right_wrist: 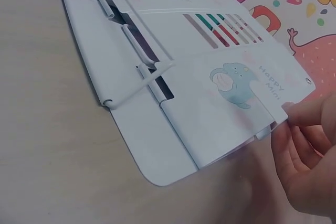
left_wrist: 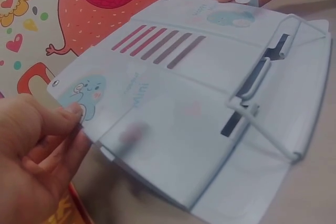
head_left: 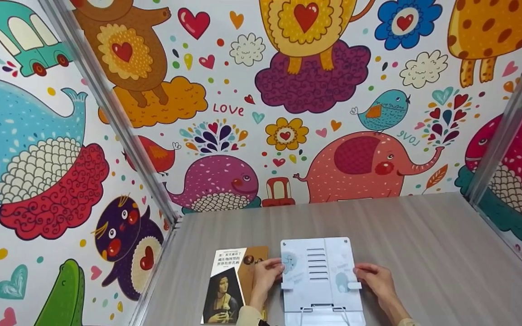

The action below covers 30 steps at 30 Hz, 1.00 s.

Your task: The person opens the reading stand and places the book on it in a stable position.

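Note:
A white book stand (head_left: 299, 290) with cut slots, pale blue cartoon prints and a wire page holder (left_wrist: 262, 85) along its lower part is held between both hands. At its left edge my left hand (head_left: 265, 277) pinches the panel, thumb on the front face beside a cartoon print. My right hand (head_left: 379, 281) grips the opposite edge, its thumb and fingers close by the white side clip (right_wrist: 268, 103). In the wrist views the panel is tilted, its slotted end raised toward the wall.
A book (head_left: 222, 294) with a portrait painting on its cover lies left of the stand, partly behind the left forearm. The wood-grain table (head_left: 424, 244) meets walls (head_left: 224, 136) printed with cartoon animals. Metal posts (head_left: 120, 113) stand at the corners.

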### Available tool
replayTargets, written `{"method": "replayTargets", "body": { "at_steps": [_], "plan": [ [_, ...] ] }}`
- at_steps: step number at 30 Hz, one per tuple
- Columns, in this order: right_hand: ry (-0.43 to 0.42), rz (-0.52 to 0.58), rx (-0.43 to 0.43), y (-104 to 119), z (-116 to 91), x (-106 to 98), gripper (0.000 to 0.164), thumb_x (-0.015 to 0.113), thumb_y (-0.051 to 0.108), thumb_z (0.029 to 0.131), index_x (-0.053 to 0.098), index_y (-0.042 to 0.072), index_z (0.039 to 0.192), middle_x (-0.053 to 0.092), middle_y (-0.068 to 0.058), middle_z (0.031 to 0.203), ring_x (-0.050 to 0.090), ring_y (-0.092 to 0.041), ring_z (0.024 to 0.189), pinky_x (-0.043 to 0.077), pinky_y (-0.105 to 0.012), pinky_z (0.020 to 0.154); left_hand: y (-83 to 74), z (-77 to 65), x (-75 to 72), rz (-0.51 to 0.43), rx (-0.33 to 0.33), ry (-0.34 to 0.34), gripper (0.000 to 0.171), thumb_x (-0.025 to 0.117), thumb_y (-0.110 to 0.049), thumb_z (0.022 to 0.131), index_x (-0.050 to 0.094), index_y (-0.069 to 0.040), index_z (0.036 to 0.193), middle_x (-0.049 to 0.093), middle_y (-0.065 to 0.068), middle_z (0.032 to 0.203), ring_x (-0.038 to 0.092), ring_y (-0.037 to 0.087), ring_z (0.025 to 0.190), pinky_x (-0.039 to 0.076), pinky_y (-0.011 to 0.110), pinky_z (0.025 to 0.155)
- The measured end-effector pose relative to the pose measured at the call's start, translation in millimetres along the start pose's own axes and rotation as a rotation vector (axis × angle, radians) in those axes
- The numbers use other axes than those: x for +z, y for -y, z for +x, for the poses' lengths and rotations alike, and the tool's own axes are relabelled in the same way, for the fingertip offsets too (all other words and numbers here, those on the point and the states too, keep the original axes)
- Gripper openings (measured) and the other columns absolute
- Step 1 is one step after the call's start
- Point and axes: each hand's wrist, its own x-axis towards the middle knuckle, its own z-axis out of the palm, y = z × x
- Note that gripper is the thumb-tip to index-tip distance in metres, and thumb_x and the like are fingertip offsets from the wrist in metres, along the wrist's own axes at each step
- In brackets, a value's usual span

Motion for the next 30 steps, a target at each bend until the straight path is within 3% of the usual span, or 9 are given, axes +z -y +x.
{"method": "replayTargets", "body": {
  "at_steps": [13, 18, 23, 27, 30],
  "plan": [
    [-0.006, -0.003, -0.036, 6.2, -11.4, -3.0, 0.031, 0.070, 0.018, 0.080, 0.064, 0.001, 0.105, 0.066, -0.006, 0.094, 0.059, -0.015, 0.079, 0.051, -0.023, 0.067, -5.3, -7.9, -1.2, -0.039, 0.053, -0.021, 0.022, 0.071, -0.005, 0.076, 0.069, 0.001, 0.098, 0.067, 0.013, 0.085, 0.062, 0.013, 0.072, 0.056, 0.033, 0.067],
    [-0.002, -0.021, -0.041, 7.4, -15.1, -3.8, 0.031, 0.069, 0.019, 0.081, 0.064, 0.002, 0.107, 0.065, -0.006, 0.096, 0.058, -0.016, 0.082, 0.050, -0.022, 0.069, -15.3, -17.9, -3.9, -0.051, 0.098, -0.014, 0.022, 0.069, -0.001, 0.078, 0.067, 0.005, 0.099, 0.067, 0.019, 0.089, 0.062, 0.017, 0.074, 0.056, 0.036, 0.068],
    [-0.003, -0.031, -0.050, 8.5, -19.3, -4.9, 0.031, 0.068, 0.020, 0.082, 0.063, 0.004, 0.107, 0.063, -0.007, 0.096, 0.055, -0.018, 0.082, 0.051, -0.024, 0.071, -31.6, -32.5, -5.6, -0.044, 0.172, -0.014, 0.021, 0.068, 0.000, 0.078, 0.066, 0.008, 0.098, 0.066, 0.023, 0.090, 0.063, 0.021, 0.075, 0.056, 0.028, 0.064],
    [-0.005, -0.035, -0.037, 8.9, -22.2, -5.8, 0.032, 0.068, 0.022, 0.082, 0.063, 0.005, 0.108, 0.062, -0.007, 0.097, 0.055, -0.019, 0.083, 0.051, -0.026, 0.073, -31.9, -36.4, -6.7, -0.028, 0.221, -0.020, 0.021, 0.068, -0.001, 0.078, 0.067, 0.007, 0.097, 0.067, 0.021, 0.089, 0.064, 0.019, 0.075, 0.054, 0.022, 0.063],
    [-0.001, -0.031, -0.029, 8.5, -24.1, -6.6, 0.033, 0.068, 0.024, 0.082, 0.063, 0.006, 0.110, 0.062, -0.007, 0.100, 0.054, -0.019, 0.085, 0.050, -0.025, 0.074, -32.3, -38.6, -7.5, -0.026, 0.219, -0.021, 0.021, 0.069, -0.002, 0.078, 0.068, 0.006, 0.097, 0.067, 0.020, 0.090, 0.064, 0.018, 0.076, 0.054, 0.021, 0.064]
  ]
}}
